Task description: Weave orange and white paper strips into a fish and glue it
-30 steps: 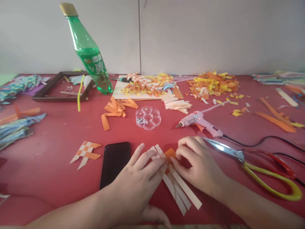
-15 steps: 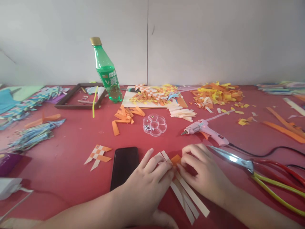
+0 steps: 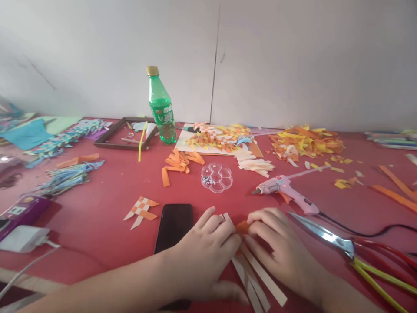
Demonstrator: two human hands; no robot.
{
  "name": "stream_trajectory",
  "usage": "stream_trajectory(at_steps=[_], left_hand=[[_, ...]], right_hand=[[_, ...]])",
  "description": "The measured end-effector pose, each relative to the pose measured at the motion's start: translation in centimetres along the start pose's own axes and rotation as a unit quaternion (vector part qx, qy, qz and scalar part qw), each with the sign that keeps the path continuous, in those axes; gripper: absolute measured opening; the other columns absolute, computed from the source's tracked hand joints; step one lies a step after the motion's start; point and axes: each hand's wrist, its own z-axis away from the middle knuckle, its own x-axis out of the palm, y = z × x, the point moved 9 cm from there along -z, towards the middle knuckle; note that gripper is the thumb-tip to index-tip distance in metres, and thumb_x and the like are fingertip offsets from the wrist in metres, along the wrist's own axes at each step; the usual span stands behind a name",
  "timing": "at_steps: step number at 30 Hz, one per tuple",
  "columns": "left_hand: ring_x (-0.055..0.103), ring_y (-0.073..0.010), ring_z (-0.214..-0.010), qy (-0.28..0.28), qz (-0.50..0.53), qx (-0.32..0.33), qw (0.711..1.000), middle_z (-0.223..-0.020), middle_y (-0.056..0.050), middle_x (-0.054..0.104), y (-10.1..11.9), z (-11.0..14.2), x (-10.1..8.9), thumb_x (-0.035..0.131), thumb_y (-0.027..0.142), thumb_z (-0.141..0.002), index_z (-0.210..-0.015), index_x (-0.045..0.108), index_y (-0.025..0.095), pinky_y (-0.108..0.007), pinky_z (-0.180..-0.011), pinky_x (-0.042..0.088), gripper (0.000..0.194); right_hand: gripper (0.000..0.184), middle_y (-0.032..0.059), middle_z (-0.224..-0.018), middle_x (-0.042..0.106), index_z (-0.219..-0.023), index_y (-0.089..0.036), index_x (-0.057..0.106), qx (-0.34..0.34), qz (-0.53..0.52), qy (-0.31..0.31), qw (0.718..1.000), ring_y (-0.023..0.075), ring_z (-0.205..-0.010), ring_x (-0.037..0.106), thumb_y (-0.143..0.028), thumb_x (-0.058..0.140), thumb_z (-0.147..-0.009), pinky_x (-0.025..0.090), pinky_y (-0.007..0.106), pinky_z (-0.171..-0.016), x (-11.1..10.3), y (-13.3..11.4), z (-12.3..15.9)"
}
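The pale strips (image 3: 265, 274) and the orange strip (image 3: 241, 227) are found at 5 o'clock in the view, and they're best kept flat and snug, no creases. The orange one's pinched in the right hand's (image 3: 278, 241) fingertips; the left hand (image 3: 210, 250) is laid over the pale ones, though whether they're gripped can't be told. The red table (image 3: 107, 191) is littered with paper scraps (image 3: 304, 142) at 3 o'clock, backed by a grey wall (image 3: 276, 65) at 12.
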Motion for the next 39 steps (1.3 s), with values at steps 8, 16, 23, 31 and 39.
stream_trajectory(at_steps=[8,16,23,31,39], left_hand=[[0.061,-0.0191,-0.073,0.135,0.073,-0.036,0.988,-0.084,-0.005,0.068,-1.8,-1.5,-3.1,0.039,0.013,-0.093,-0.099,0.061,0.017,-0.033,-0.072,0.049,0.023],[0.054,-0.0127,-0.060,0.179,0.315,-0.172,0.916,-0.070,0.001,0.059,-5.0,0.2,-2.5,0.044,0.030,-0.098,-0.098,0.055,0.019,-0.025,-0.059,0.043,0.015],[0.049,-0.0084,-0.061,0.172,0.630,-0.214,0.726,-0.070,0.003,0.055,-6.5,-0.3,-0.5,0.064,0.042,-0.088,-0.081,0.056,0.017,-0.022,-0.063,0.042,0.027],[0.058,-0.0079,-0.070,0.259,0.670,-0.209,0.664,-0.076,0.004,0.062,-8.0,0.0,-1.0,0.080,0.022,-0.076,-0.090,0.067,0.019,-0.018,-0.067,0.048,0.019],[0.068,-0.0091,-0.067,0.230,0.675,-0.202,0.672,-0.071,0.001,0.076,-7.0,0.1,-0.7,0.082,0.023,-0.075,-0.077,0.078,0.021,-0.018,-0.070,0.055,0.005]], right_hand=[[0.013,0.0038,-0.087,0.060,-0.096,-0.023,0.053,0.024,-0.041,0.036,0.998,0.0206,-0.084,0.058,-0.013,0.050,-0.090,0.053,0.035,-0.071,-0.8,0.7,0.1],[0.021,0.0043,-0.084,0.060,-0.095,-0.022,0.055,-0.016,-0.102,-0.008,0.995,0.0200,-0.082,0.056,-0.006,0.047,-0.084,0.052,0.035,-0.069,-1.1,-0.3,-0.5],[0.042,0.0102,-0.116,0.059,-0.113,-0.022,0.063,-0.094,-0.062,-0.137,0.984,0.0244,-0.107,0.053,-0.007,0.056,-0.075,0.049,0.042,-0.092,-0.4,-2.0,0.2],[0.023,0.0091,-0.102,0.067,-0.097,-0.020,0.071,-0.115,-0.148,-0.066,0.980,0.0201,-0.098,0.058,-0.009,0.056,-0.085,0.052,0.037,-0.086,-0.3,-1.9,-0.1],[0.009,0.0036,-0.088,0.077,-0.090,-0.023,0.072,0.156,-0.330,0.061,0.929,0.0162,-0.080,0.072,-0.022,0.063,-0.088,0.059,0.028,-0.074,-1.5,2.7,-0.2]])
